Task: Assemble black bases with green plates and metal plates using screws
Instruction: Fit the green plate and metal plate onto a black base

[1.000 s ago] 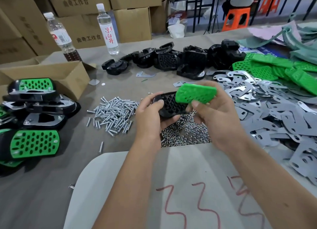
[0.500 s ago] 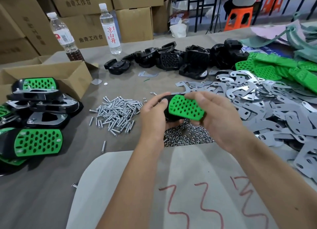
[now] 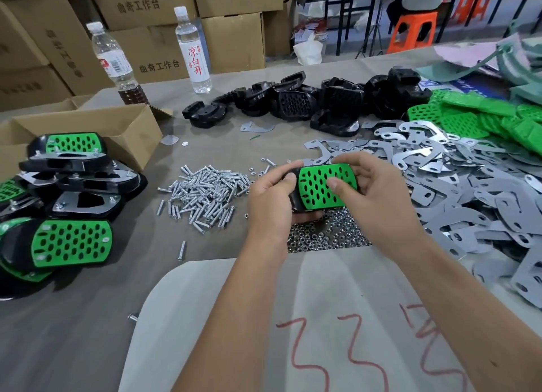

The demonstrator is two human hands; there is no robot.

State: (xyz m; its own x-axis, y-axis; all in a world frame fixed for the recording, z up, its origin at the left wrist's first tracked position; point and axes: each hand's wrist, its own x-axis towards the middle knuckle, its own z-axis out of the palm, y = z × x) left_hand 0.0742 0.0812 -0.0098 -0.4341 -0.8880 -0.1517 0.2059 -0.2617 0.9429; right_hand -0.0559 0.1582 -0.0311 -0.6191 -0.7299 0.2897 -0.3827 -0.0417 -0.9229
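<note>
Two bare hands mid-frame, above grey table, holding one part between them: perforated green plastic plate seated on top of black plastic base, base only visible at plate's left edge and underneath. Left hand curled round base from left/below, thumb lying on base's upper left corner. Right hand gripping from right, fingers wrapped over far edge, thumb pressed flat on green plate's holed face. Both clenched on assy, nothing released.

Directly under hands: pile of small silver nuts. Just left of that: heap of silver machine screws, a few strays closer in. Right side: big spread of flat grey metal plates w/ slots, reaching table edge. Far right, behind those: stack of loose green perforated plates. Far centre: cluster of bare black bases. Left: stack of finished units, black w/ green plates and metal plates, screws showing, next to open brown cardboard box. Two clear plastic bottles upright at back, one w/ dark liquid at bottom. Near edge: pale sheet w/ red scrawl. Bkgd: stacked cartons w/ printed characters, orange stool.
</note>
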